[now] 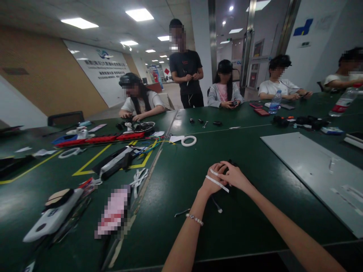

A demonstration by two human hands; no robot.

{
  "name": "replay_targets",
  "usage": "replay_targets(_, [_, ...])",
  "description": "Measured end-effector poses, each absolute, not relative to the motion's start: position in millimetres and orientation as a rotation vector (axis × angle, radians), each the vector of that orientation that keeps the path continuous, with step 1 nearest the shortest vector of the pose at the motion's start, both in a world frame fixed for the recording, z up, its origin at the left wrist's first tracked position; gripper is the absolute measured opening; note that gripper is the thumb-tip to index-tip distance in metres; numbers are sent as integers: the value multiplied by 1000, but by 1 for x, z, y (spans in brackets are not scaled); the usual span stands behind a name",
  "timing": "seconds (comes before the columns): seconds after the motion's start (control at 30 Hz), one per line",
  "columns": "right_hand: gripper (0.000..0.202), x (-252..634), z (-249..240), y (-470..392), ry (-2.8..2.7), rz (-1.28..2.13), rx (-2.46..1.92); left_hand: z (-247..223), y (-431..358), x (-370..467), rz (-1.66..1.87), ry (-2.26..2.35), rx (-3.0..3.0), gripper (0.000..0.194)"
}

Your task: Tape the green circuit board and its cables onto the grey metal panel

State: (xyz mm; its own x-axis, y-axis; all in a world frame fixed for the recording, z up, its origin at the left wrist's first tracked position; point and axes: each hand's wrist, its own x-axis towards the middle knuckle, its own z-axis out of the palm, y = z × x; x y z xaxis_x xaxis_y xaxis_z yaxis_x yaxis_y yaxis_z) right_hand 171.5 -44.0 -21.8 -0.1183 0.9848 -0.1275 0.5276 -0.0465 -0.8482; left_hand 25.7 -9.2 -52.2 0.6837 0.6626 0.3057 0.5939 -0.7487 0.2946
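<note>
My left hand (213, 180) is in front of me over the green table, its fingers bent and partly hidden by my other hand. Two narrow white strips, one of them the longer white strip (217, 183), lie across its back. My right hand (235, 176) meets it from the right, fingers closed in over the left fingers, thumb near the end of the upper strip. Part of a black object (233, 163) shows behind the hands; its kind is hidden. Below them, a dark cable (217, 205) with a pale connector and a thin cable end (182, 212) lie on the table.
A white tape roll (188, 141) lies ahead. At right is a grey board (300, 162). To the left are white strips (139, 179), a pink packet (114, 212) and a white device (53, 215). Several people are around the far side; bottles (275, 102) stand there.
</note>
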Motion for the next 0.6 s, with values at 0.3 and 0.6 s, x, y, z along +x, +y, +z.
replay_targets(0.3, [58, 166, 0, -52, -1873, 996, -1709, -47, -12, 23, 641, 1013, 2651, 59])
replay_targets(0.6, [54, 160, -1, -52, -1658, 1001, -1210, -45, -13, 26, 748, 953, 2575, 39])
